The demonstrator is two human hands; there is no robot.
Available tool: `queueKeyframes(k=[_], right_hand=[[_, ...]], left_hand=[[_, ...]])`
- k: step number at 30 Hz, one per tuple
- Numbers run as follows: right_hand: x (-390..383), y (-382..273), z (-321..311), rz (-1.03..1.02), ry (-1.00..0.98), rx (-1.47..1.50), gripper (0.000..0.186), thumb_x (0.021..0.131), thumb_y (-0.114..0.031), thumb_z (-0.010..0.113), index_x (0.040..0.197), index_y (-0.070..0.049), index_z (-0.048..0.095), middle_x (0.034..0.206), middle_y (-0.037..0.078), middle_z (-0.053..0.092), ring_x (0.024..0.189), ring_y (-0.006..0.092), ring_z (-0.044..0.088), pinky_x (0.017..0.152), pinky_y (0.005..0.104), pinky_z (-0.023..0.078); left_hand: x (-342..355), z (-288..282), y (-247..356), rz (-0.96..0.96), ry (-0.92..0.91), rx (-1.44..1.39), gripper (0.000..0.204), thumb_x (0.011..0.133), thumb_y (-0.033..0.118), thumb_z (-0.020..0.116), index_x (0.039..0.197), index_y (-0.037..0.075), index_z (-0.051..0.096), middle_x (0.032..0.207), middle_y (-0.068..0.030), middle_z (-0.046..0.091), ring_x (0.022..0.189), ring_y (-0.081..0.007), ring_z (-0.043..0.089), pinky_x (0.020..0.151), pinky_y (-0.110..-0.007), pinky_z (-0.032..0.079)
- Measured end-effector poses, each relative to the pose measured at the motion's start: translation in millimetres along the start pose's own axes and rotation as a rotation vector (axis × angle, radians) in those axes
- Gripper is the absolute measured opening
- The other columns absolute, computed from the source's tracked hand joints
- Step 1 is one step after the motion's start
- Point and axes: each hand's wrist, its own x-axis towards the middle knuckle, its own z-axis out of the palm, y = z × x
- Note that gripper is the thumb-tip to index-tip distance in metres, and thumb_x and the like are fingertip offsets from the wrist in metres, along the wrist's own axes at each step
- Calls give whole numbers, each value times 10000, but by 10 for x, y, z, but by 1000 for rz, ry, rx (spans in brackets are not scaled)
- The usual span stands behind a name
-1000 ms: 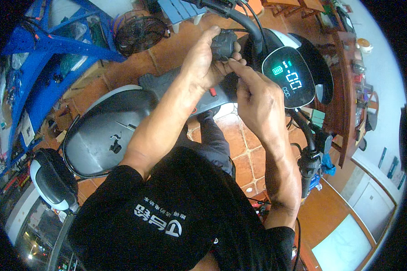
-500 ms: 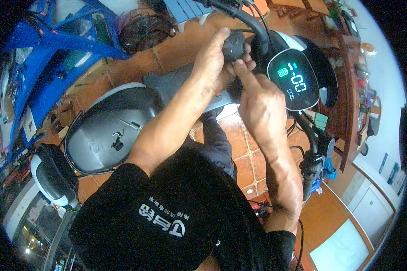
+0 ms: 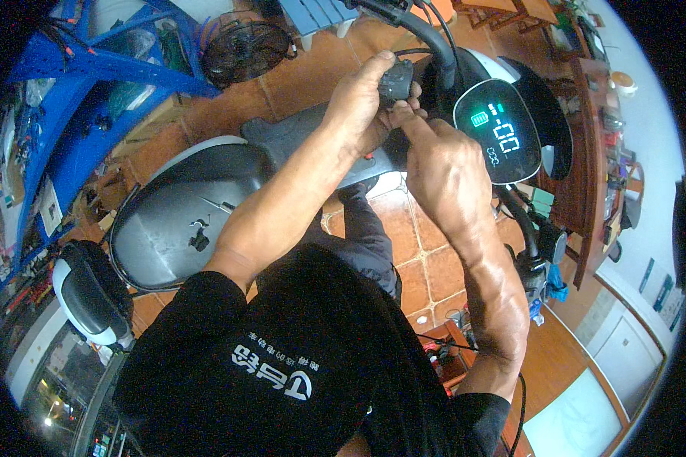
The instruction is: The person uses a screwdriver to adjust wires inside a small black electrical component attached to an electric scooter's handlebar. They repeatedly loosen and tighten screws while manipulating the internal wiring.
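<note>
My left hand grips a small dark grey switch housing beside the black handlebar of an electric scooter. My right hand meets it from the right, its fingertips pressed against the underside of the housing. Just right of both hands glows the scooter's dark display with green and white figures. The scooter's grey seat lies to the lower left, under my left forearm. My black shirt fills the lower middle.
A blue metal rack with parts stands at the left, a black fan beyond it. The right handlebar grip with cables sits low right. A wooden shelf lines the right wall. Orange floor tiles show below.
Both hands and the housing have shifted slightly right and up in view. My right index finger, pointing up at the housing before, is now tucked under it with the other fingertips.
</note>
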Motion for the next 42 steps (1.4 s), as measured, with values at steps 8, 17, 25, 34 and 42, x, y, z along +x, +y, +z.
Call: queueKeyframes(k=[8, 17, 25, 34, 42], right_hand=[[90, 236, -6, -54, -49, 376, 287, 776, -6, 574, 1042, -64, 664, 811, 211, 648, 765, 358, 655, 668, 428, 530], [13, 189, 67, -91, 40, 270, 318, 755, 23, 559, 1054, -41, 646, 779, 200, 639, 713, 365, 642, 638, 422, 529], [-87, 124, 92, 56, 88, 313, 335, 803, 13, 556, 1113, -94, 623, 770, 206, 630, 674, 366, 636, 606, 435, 520], [-132, 52, 107, 61, 216, 207, 347, 803, 5, 552, 1130, -91, 617, 744, 181, 627, 644, 352, 627, 574, 437, 509], [-115, 3, 49, 75, 93, -62, 388, 792, -23, 547, 1173, -71, 601, 762, 141, 600, 667, 298, 628, 584, 395, 522]], left_hand=[[-9, -132, 45, -72, -61, -19, 382, 907, 396, 552, 1003, 26, 559, 788, -127, 639, 672, -236, 626, 629, -322, 548], [9, -212, 37, -110, -140, -83, 400, 924, 406, 523, 1034, 24, 564, 822, -145, 646, 709, -252, 637, 652, -338, 560], [-5, -115, 44, 31, -104, 70, 418, 921, 428, 530, 1041, 29, 568, 840, -141, 654, 710, -250, 638, 678, -356, 553], [-21, 17, -56, 98, -68, 10, 484, 955, 499, 418, 1025, 39, 551, 790, -152, 646, 655, -245, 636, 594, -340, 548], [12, 110, -125, 200, 79, 56, 461, 951, 464, 455, 993, 14, 547, 741, -144, 641, 585, -219, 628, 509, -302, 526]])
